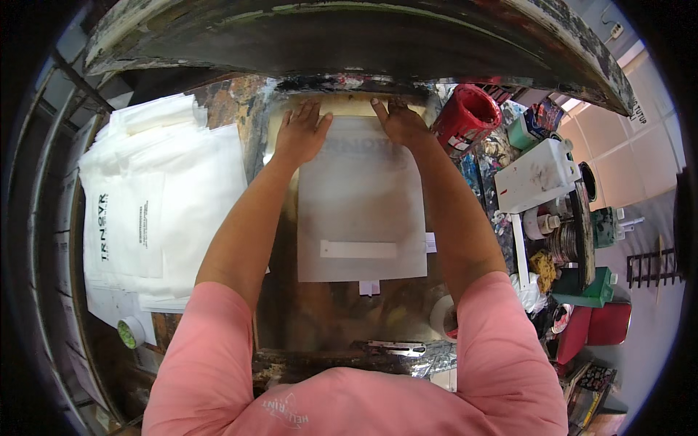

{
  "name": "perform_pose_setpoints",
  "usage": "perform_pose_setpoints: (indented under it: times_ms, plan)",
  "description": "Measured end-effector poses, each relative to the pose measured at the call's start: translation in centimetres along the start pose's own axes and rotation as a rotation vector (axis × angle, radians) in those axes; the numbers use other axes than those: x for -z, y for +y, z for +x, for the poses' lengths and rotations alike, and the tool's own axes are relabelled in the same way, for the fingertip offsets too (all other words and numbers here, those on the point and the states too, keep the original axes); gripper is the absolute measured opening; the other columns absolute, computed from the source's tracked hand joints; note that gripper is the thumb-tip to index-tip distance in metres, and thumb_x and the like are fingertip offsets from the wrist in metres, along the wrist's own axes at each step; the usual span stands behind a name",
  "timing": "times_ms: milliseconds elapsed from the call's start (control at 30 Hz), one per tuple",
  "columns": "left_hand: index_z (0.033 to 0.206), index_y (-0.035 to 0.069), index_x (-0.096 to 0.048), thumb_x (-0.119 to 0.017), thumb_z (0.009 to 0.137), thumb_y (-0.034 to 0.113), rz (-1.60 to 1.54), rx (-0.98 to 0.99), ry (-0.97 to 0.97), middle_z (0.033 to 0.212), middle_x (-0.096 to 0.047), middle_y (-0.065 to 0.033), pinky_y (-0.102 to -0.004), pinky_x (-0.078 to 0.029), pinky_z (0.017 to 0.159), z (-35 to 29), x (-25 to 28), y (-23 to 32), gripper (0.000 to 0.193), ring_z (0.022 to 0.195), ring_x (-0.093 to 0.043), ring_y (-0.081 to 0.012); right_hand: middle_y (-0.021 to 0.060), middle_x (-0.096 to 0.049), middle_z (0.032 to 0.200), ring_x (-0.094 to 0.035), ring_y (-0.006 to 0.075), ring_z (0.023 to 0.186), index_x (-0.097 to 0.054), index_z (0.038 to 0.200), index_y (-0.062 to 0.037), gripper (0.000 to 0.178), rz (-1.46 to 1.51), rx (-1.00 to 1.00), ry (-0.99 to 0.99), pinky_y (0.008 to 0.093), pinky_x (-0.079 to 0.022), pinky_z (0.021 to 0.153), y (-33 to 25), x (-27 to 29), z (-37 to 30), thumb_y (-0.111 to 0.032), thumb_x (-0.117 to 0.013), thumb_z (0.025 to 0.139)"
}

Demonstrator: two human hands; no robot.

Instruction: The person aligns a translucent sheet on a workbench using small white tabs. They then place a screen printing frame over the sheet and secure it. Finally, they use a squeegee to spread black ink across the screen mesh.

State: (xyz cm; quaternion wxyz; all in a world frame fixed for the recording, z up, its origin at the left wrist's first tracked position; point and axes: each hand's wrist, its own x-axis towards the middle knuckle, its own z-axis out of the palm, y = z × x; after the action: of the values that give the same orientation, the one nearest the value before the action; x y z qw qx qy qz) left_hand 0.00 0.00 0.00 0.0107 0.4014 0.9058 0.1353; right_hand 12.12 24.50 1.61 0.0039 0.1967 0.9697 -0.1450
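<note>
A translucent, milky white sheet or bag (360,192) lies flat on a dark, shiny board. Faint dark lettering shows at its far end, and a pale strip (358,249) is visible near its close edge. Over the far left corner, my left hand (302,136) rests with fingers stretched out and thumb apart. At the far right corner, my right hand (401,125) presses down, thumb spread and fingers partly foreshortened. Neither hand grasps anything. Small pale tabs stick out by the sheet, one at the near edge (369,288) and one at the right edge (431,243).
A large framed screen (349,47) is raised above the far side. Stacked printed white bags (196,196) lie left, near a tape roll (131,332). On the right stand a red tub (465,120) and a white jerrycan (536,174). A utility knife (392,348) lies near me.
</note>
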Motion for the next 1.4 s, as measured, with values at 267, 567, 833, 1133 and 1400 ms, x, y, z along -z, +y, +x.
perform_pose_setpoints:
  times_ms: [267, 567, 833, 1133, 1400]
  plan:
    - [0.167, 0.01, -0.026, -0.021, 0.11, 0.061, 0.268, -0.097, 0.075, 0.175, -0.019, -0.0124, -0.0568, -0.001, 0.13, -0.1, -0.1, -1.7, 0.077, 0.162, -0.015, -0.032, 0.0347, -0.043, 0.157, -0.036, 0.0442, 0.151, -0.043, 0.154, 0.0048, 0.071, 0.374, -0.005, 0.089, 0.0453, -0.03, 0.126, -3.3, 1.9, -1.0, -0.051, -0.028, 0.113]
    - [0.166, 0.007, -0.027, -0.041, 0.096, 0.079, 0.081, -0.493, -0.082, 0.174, -0.017, -0.0193, -0.0659, 0.002, 0.127, -6.9, -1.0, 12.3, 0.101, 0.161, -0.009, -0.0417, 0.0321, -0.055, 0.147, -0.051, 0.045, 0.14, -0.049, 0.148, 0.0064, 0.057, 0.669, 0.279, 0.359, 0.0458, -0.038, 0.118, -4.8, 10.3, -21.4, -0.038, -0.038, 0.113]
    - [0.165, 0.005, -0.029, -0.045, 0.095, 0.079, 0.145, -0.473, -0.067, 0.172, -0.02, -0.0229, -0.0672, -0.007, 0.126, -7.0, -1.3, 15.4, 0.103, 0.16, -0.012, -0.0468, 0.0242, -0.059, 0.146, -0.054, 0.0374, 0.14, -0.051, 0.148, 0.0035, 0.057, 0.635, -0.005, 0.421, 0.0435, -0.038, 0.117, -1.1, 13.4, -39.3, -0.038, -0.033, 0.113]
    - [0.165, 0.01, -0.03, -0.041, 0.105, 0.062, 0.165, -0.502, 0.003, 0.172, -0.023, -0.0211, -0.0713, -0.01, 0.124, -12.4, -2.8, 16.8, 0.081, 0.159, -0.019, -0.042, 0.0243, -0.06, 0.143, -0.053, 0.0433, 0.136, -0.058, 0.14, 0.002, 0.046, 0.503, -0.08, 0.347, 0.0467, -0.04, 0.116, -2.5, 10.5, -47.6, -0.03, -0.053, 0.107]
    - [0.162, 0.007, -0.036, -0.046, 0.106, 0.055, 0.177, -0.507, 0.144, 0.168, -0.031, -0.0222, -0.068, -0.014, 0.125, -14.3, -1.9, 18.6, 0.074, 0.157, -0.025, -0.0393, 0.0149, -0.067, 0.12, -0.06, 0.0351, 0.114, -0.07, 0.116, -0.0005, 0.037, 0.226, 0.06, 0.259, 0.0502, -0.042, 0.105, -3.6, 8.7, -48.9, -0.026, -0.078, 0.089]
